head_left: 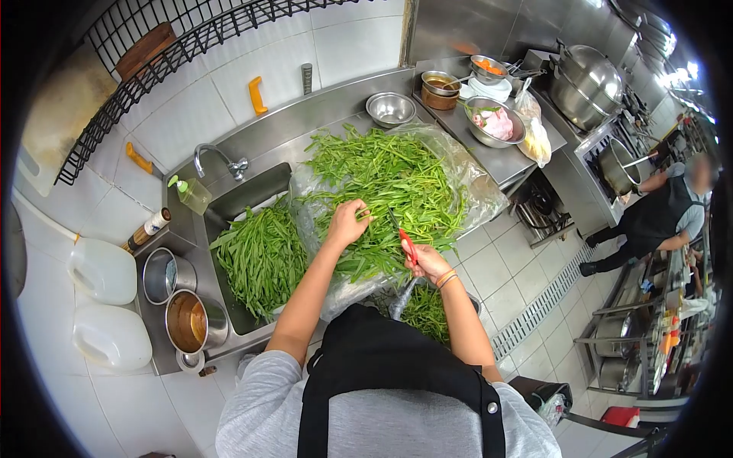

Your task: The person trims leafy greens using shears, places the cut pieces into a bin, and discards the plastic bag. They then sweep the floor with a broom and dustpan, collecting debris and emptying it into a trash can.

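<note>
A big heap of long-leaved greens (pixel 389 164) lies on a clear plastic sheet (pixel 481 187) over the steel counter. My right hand (pixel 427 265) grips a small red-handled knife (pixel 408 246), its dark blade pointing up and away over the heap. Just to the left, my left hand (pixel 349 224) is closed, its fingertips pinching a green stem above the near part of the pile. More leafy greens (pixel 263 256) fill the sink at left. Below my right forearm, cut green pieces (pixel 425 311) sit in a container low by my apron, partly hidden.
A faucet (pixel 229 164) and a soap bottle (pixel 191 195) stand behind the sink, with steel pots (pixel 196 320) at its left. An empty steel bowl (pixel 390 110) sits behind the heap; a bowl of raw meat (pixel 495 124) is at right. Another person (pixel 664 210) stands at far right.
</note>
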The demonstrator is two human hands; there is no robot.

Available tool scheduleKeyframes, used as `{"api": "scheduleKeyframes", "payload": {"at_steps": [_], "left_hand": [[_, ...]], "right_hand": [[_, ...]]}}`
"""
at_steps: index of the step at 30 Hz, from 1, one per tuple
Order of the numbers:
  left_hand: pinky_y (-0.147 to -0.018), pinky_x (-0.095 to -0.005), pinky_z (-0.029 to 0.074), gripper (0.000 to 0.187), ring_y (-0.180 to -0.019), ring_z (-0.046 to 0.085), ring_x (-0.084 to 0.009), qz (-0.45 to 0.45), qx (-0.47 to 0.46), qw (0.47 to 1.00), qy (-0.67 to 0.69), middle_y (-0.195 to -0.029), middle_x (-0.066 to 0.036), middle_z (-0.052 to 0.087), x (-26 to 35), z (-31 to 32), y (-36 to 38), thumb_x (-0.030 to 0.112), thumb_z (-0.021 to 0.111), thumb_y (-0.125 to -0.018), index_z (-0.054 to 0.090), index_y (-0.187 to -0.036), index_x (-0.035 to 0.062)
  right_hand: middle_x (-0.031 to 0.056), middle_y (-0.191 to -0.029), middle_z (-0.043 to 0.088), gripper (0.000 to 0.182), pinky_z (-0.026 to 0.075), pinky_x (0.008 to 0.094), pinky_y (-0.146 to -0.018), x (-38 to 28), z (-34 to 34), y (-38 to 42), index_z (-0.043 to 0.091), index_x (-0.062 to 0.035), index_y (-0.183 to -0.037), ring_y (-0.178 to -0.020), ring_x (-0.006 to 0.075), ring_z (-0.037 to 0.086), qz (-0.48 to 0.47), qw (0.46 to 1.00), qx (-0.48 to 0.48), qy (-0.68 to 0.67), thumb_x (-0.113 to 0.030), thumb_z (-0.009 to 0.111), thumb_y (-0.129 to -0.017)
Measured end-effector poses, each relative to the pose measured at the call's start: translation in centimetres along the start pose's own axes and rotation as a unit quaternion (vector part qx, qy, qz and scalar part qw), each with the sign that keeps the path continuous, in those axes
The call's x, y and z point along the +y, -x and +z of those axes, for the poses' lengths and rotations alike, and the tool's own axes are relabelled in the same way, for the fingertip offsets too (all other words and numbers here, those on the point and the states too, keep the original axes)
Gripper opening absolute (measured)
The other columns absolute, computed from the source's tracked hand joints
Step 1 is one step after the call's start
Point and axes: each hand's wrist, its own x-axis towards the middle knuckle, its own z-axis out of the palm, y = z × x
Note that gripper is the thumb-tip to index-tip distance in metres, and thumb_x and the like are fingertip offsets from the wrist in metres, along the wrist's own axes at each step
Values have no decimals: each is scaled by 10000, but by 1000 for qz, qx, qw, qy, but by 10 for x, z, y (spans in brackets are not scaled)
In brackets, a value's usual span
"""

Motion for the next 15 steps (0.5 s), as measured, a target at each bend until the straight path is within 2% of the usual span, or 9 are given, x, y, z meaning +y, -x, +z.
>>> {"api": "scheduleKeyframes", "payload": {"at_steps": [2, 3, 8, 10, 11, 13, 15], "left_hand": [[-749, -376, 432, 291, -859, 541, -305, -3, 28, 994, -109, -890, -103, 594, 3, 3, 6, 244, 733, -668, 549, -786, 53], [-781, -393, 420, 303, -903, 519, -320, -42, 6, 990, -133, -925, -102, 585, 9, 4, 8, 288, 736, -662, 578, -800, 70], [-774, -405, 430, 322, -891, 529, -332, -27, -12, 991, -132, -955, -119, 589, -13, 15, 8, 301, 728, -677, 614, -847, 53], [-769, -390, 445, 336, -901, 557, -312, -70, -51, 993, -86, -993, -139, 588, -15, 9, 6, 285, 681, -744, 586, -930, 22], [-769, -390, 445, 336, -901, 557, -312, -70, -51, 992, -87, -993, -139, 588, -17, 5, 7, 285, 681, -744, 586, -930, 22], [-709, -374, 459, 287, -793, 582, -296, -60, 47, 995, 71, -866, -168, 602, -19, -7, 13, 229, 590, -823, 522, -1012, 24], [-707, -338, 463, 303, -811, 593, -265, -36, 126, 989, 71, -868, -165, 604, -18, -32, 23, 203, 546, -857, 475, -1086, 17]], "right_hand": [[-21, -528, 492, 420, 310, 176, -355, 4, -1, -2, 455, -140, -665, -363, 44, 386, 0, 1000, 0, 2, -518, 585, -794], [-25, -530, 494, 404, 310, 175, -352, 4, 0, -2, 458, -141, -665, -359, 42, 385, -1, 1000, 2, 2, -498, 591, -799], [-20, -527, 484, 415, 316, 184, -359, 3, 2, -1, 458, -139, -669, -365, 53, 377, 11, 999, 1, -33, -514, 574, -803], [-17, -530, 482, 433, 322, 187, -366, 4, -1, 2, 457, -138, -672, -373, 57, 378, 14, 999, -5, -51, -538, 561, -801], [-12, -535, 481, 455, 330, 188, -379, 4, -3, 4, 455, -137, -678, -389, 60, 387, 8, 998, -6, -57, -568, 539, -797], [3, -560, 492, 521, 351, 182, -416, 3, -5, 11, 455, -131, -692, -436, 63, 419, 5, 997, -20, -70, -643, 478, -787], [6, -566, 497, 518, 355, 182, -420, 4, -9, 17, 459, -128, -697, -440, 63, 421, 2, 998, -10, -55, -638, 477, -790]]}}
